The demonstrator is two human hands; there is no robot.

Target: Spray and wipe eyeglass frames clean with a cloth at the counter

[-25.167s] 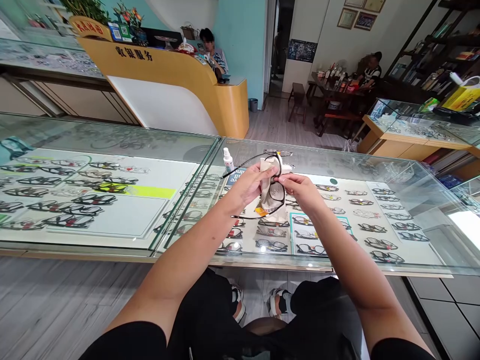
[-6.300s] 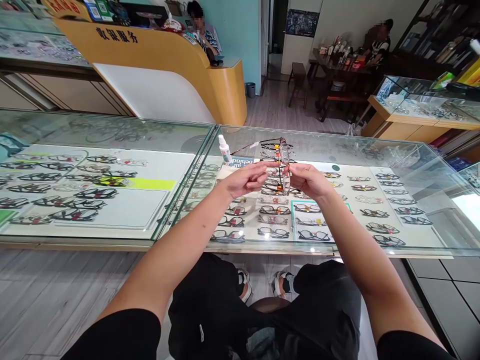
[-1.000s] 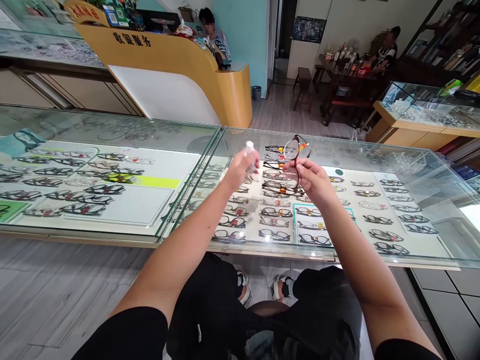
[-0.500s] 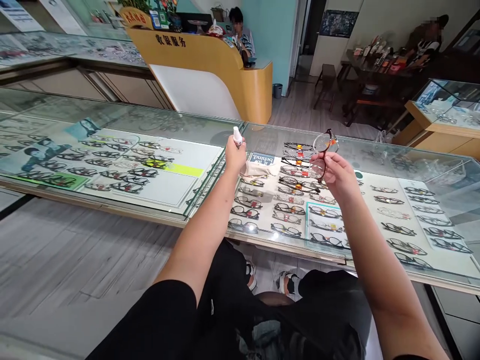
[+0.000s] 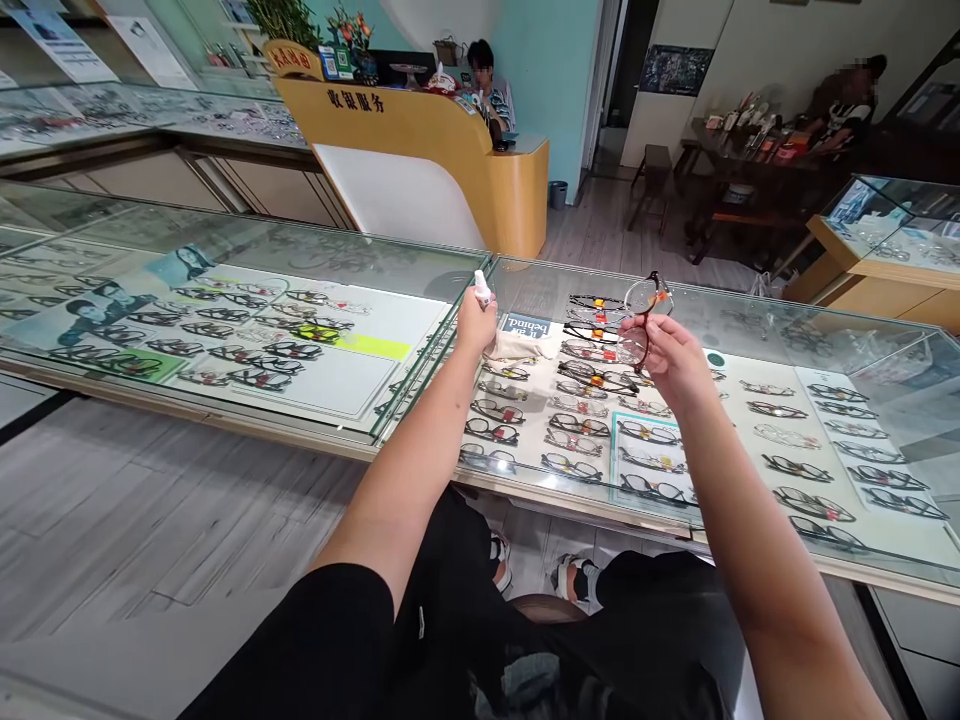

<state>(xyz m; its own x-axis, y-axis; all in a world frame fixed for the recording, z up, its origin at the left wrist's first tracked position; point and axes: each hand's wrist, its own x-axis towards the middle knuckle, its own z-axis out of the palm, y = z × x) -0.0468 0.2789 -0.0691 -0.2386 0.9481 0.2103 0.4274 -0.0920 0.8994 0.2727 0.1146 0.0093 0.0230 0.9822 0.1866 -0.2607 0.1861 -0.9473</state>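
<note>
My left hand [image 5: 477, 320] is closed round a small white spray bottle [image 5: 481, 287], its nozzle up above the fingers. To its right, my right hand [image 5: 675, 362] pinches a pair of dark-rimmed glasses [image 5: 646, 318] by the frame, raised over the glass counter and turned on end. A beige cloth [image 5: 521, 346] lies on the counter just right of my left wrist, by a blue card [image 5: 527, 326]. Rows of eyeglasses [image 5: 577, 425] lie in the display case under both arms.
The glass display case [image 5: 360, 428] runs across the view. Beyond it stands a yellow cashier counter [image 5: 420, 110] with a person [image 5: 491, 90] seated behind. Another person [image 5: 847, 115] is at a dark table on the right. A stool [image 5: 656, 160] stands on the floor.
The whole view has shifted slightly, with the room appearing a little lower. Both hands keep their holds, and the bottle and glasses remain nearly in place.
</note>
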